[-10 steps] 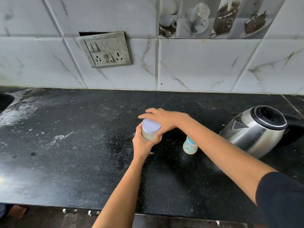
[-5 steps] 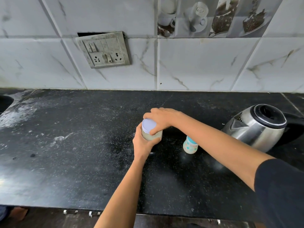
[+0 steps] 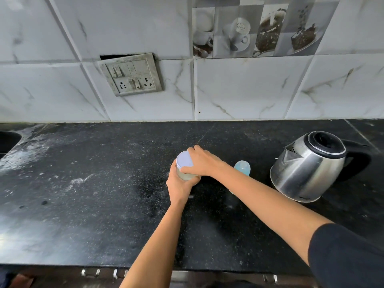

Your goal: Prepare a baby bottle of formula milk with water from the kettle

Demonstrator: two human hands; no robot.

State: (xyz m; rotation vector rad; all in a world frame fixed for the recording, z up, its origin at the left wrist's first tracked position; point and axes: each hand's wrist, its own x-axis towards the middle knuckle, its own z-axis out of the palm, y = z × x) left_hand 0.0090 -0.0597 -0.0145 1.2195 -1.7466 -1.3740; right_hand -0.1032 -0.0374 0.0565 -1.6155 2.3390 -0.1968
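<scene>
Since a second ago the right hand (image 3: 204, 163) has swung round on the lid (image 3: 184, 161), so more of the pale lid top shows on the left. The formula jar (image 3: 187, 176) stands near the middle of the black counter (image 3: 93, 194), a pale powder showing through its clear side. The left hand (image 3: 178, 183) wraps its fingers round the jar's body from the near side. The right hand's fingers and thumb curl over the lid's rim from the right. Just behind the right forearm the baby bottle (image 3: 242, 167) shows only its light blue top. Further right stands the steel kettle (image 3: 305, 171), its spout toward the bottle. A switch plate (image 3: 131, 74) sits on the marbled tile wall (image 3: 239, 90), and a sink (image 3: 8, 141) edges in far left.
</scene>
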